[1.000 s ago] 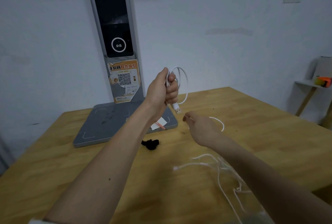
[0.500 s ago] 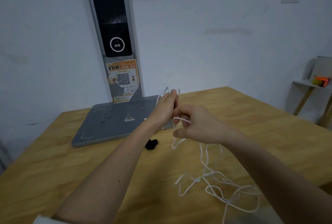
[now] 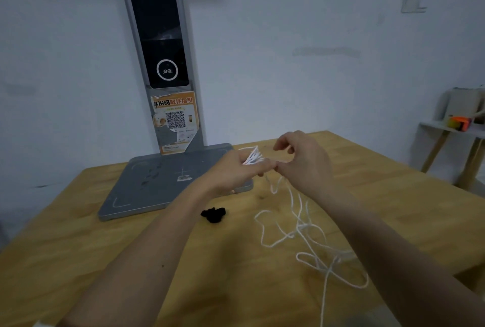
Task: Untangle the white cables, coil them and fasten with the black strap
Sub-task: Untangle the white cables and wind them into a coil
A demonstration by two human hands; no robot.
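My left hand [image 3: 236, 172] grips a small bunch of white cable loops [image 3: 253, 157] above the wooden table [image 3: 78, 248]. Touching it from the right, my right hand [image 3: 304, 164] pinches a strand of the same cable near my left fingertips. From the two hands the white cable [image 3: 301, 227] hangs down and spreads in loose tangled loops on the table to the right. The black strap [image 3: 214, 214] lies crumpled on the table below my left wrist, apart from the cable.
A grey scanner stand with a flat base [image 3: 147, 185] and a tall post [image 3: 160, 51] stands at the back left against the wall. A small white side table [image 3: 451, 130] with an orange item is at the far right.
My left hand dropped from chest height toward the table, and my right hand came up to meet it. More cable is now gathered in my left hand and the loose loops have shifted.
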